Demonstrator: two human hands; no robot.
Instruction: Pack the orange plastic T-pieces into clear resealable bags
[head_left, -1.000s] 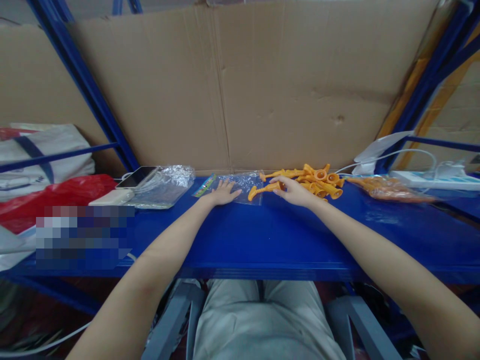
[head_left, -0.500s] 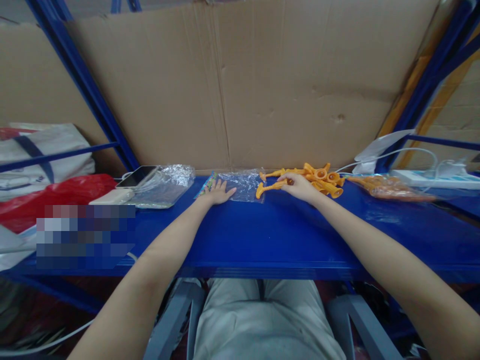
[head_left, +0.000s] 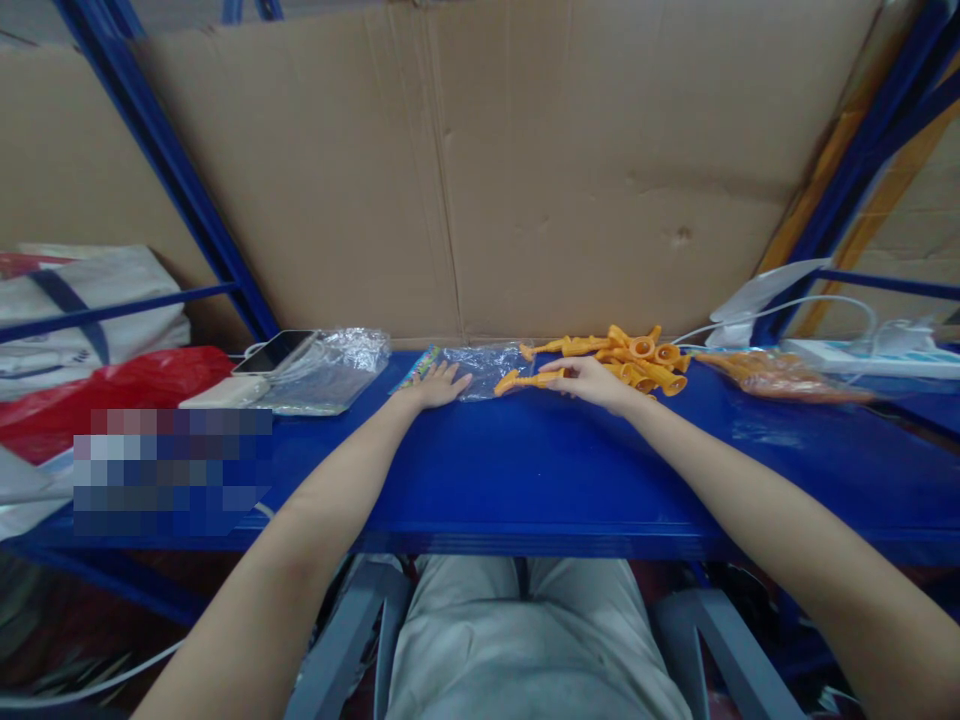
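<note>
Your right hand [head_left: 595, 384], just to the right of the clear bag [head_left: 484, 370], is closed on one orange piece [head_left: 536, 381], with thumb and fingers pinching its right end, so that part is hidden from you. The rest of the piece sticks out leftward from your fingertips, and its knobbed far end reaches across the clear bag's near right corner; you cannot tell from this view whether the two touch. Your left hand [head_left: 439, 386] lies at the clear bag's left end, palm down with the fingers spread, gripping nothing and resting over part of the colourful printed strip [head_left: 417, 368] there. The clear bag itself lies flat on the blue bench [head_left: 525, 470], between your two hands. Right of it, behind and beside your right hand, sits the orange pile [head_left: 628, 352], loose pieces heaped with several flared ends facing you; its leftmost piece extends to the clear bag's right edge. Farther right of the clear bag, past the pile, lies a filled bag [head_left: 780, 377] with orange contents, and beyond that a white power strip [head_left: 877, 360]. Left of the clear bag, apart from it, is a crinkled plastic packet [head_left: 322, 375], and behind the clear bag stands a cardboard panel [head_left: 525, 180].
</note>
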